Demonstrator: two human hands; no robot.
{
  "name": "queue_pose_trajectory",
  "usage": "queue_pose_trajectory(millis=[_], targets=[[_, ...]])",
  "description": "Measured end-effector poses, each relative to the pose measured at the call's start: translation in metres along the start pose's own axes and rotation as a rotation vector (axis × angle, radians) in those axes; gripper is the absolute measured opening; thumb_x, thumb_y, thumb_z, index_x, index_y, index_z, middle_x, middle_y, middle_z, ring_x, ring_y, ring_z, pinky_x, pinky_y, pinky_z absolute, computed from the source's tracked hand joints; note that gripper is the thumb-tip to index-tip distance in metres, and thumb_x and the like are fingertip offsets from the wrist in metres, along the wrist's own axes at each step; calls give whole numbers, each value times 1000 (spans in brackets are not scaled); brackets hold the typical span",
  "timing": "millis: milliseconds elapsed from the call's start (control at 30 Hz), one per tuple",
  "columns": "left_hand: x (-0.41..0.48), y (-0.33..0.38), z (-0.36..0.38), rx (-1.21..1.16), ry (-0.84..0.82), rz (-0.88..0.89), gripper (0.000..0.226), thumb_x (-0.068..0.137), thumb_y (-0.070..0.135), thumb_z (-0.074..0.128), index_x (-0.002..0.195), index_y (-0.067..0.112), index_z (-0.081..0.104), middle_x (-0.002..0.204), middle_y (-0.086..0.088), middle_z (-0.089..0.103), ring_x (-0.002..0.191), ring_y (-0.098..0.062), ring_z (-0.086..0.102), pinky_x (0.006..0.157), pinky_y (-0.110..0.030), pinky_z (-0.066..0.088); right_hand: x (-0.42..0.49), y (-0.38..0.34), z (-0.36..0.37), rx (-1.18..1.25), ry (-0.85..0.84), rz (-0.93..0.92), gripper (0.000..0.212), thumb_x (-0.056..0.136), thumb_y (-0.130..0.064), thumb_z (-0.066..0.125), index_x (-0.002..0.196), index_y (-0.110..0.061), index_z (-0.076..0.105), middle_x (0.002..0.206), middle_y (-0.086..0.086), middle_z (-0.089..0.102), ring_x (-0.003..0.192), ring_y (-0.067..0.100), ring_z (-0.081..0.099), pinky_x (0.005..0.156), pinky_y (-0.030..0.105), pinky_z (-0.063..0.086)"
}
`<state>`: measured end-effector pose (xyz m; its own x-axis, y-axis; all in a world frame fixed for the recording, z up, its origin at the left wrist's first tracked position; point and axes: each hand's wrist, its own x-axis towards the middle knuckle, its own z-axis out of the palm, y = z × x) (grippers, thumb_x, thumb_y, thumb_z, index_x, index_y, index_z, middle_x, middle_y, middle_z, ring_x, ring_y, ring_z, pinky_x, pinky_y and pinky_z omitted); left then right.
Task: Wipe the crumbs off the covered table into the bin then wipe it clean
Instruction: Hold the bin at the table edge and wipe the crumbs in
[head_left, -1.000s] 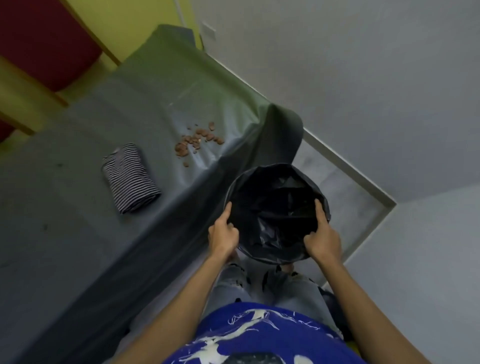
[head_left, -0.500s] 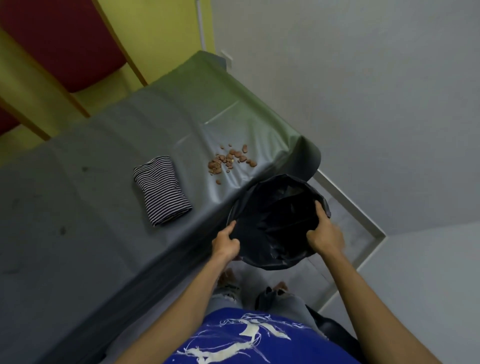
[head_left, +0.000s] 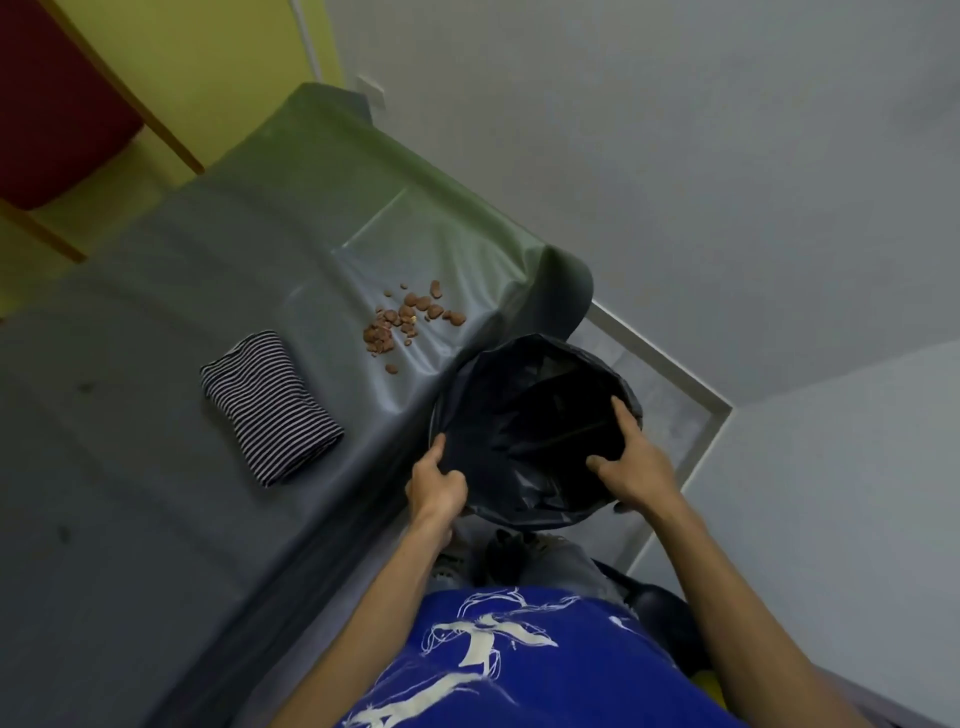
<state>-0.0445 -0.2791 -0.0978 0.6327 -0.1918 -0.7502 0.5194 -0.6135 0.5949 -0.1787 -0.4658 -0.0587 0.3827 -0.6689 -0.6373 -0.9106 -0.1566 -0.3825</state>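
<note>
A round bin (head_left: 524, 395) lined with a black bag is held up against the front edge of the table. My left hand (head_left: 435, 480) grips its near-left rim and my right hand (head_left: 631, 465) grips its near-right rim, thumb inside. Brown crumbs (head_left: 410, 322) lie in a loose heap on the grey-green table cover (head_left: 208, 312), just beyond the bin. A folded black-and-white striped cloth (head_left: 270, 408) lies on the cover to the left of the crumbs.
The cover hangs over the table's right corner (head_left: 563, 291). A white wall and a floor skirting (head_left: 670, 364) stand close on the right. A red and yellow wall (head_left: 78, 104) runs behind the table. My legs are below the bin.
Both hands have lifted the bin from low by the table side up to the table's edge, nearer the crumbs. The view has shifted with my head.
</note>
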Motion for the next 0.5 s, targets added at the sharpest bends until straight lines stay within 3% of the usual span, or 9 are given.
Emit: queue_pose_trajectory(millis=[67,200,333,433,500], targets=[[0,5,-1,32,20,1,67,91,-3,41,149,28,39,148,-7,46,125,-25,53,93,-25,48,-6,-2,6,48,-35,54,97,86,0,53,156,-49,5,111,6,48,67,31,66,46,37,59],[-2,8,-4,80,22,-20,67,89,-3,41,148,28,41,146,-7,49,128,-27,52,108,-36,44,-1,-14,10,66,-19,61,100,84,7,45,156,-48,4,107,13,58,61,33,68,46,38,59],[0,8,-7,69,-41,-31,70,86,-3,43,147,32,41,145,-6,50,121,-29,57,102,-43,51,12,-28,1,-39,-1,31,99,81,-1,46,154,-48,-1,104,17,63,68,35,70,61,46,62],[6,2,-10,51,-106,-35,75,82,-3,46,147,35,39,143,-8,52,113,-30,62,89,-45,58,15,-39,-11,-60,-40,18,95,86,1,44,155,-46,-2,102,19,62,53,32,71,51,44,61],[3,5,-11,59,-117,-28,75,83,-4,48,147,34,40,140,-8,55,105,-26,66,85,-40,60,17,-45,-18,-71,-64,20,93,88,1,42,157,-44,0,100,22,62,49,31,70,49,43,61]])
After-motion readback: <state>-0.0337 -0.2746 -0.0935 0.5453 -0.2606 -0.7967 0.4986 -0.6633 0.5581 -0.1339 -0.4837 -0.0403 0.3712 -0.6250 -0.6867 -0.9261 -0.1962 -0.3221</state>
